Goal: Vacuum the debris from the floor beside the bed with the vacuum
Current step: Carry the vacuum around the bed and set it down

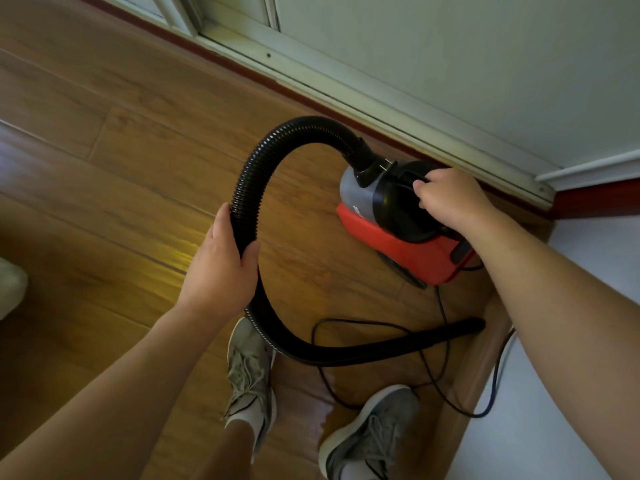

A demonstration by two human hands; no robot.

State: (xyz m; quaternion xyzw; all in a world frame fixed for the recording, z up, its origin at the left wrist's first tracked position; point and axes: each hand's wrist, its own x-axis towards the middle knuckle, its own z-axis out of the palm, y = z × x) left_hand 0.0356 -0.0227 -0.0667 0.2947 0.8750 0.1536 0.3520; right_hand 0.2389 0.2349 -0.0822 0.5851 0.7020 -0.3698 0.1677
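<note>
Head view, left hand (221,268) fingers gripping hose (258,161), right hand (450,199) clutching vacuum (391,237) handle

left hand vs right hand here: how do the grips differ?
The left hand wraps around the black ribbed hose partway along its arc; the right hand closes over the handle on top of the red and grey vacuum body. The left hand is held up above the floor; the right hand reaches further forward and right, toward the wall. Both are closed on parts of the same vacuum.
</note>
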